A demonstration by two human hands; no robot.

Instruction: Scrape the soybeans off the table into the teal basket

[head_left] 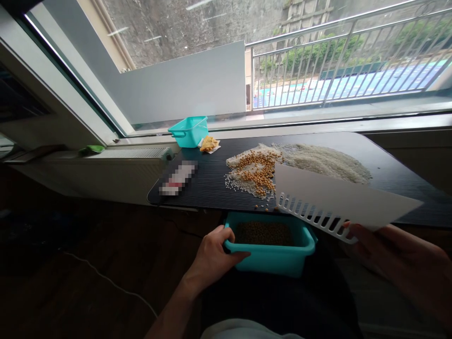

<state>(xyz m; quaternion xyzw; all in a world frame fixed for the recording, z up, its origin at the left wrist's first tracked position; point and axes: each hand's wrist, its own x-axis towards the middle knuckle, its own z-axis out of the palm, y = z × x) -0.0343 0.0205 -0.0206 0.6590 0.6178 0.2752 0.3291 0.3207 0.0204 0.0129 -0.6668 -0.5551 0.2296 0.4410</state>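
My left hand is closed on the left rim of a teal plastic bin, which sits below the table's front edge with many soybeans in it. A thin white plastic sheet with a row of slots along one edge is gripped in my right hand. The sheet slants over the table's front edge and the bin's right side. Behind its left end lies a pile of soybeans mixed with white rice. Farther right, a larger heap of rice is partly hidden by the sheet.
A second teal bin stands at the back left of the dark table, beside a crumpled yellow cloth-like item. A blurred-out flat object lies at the left. A radiator and a window border the table.
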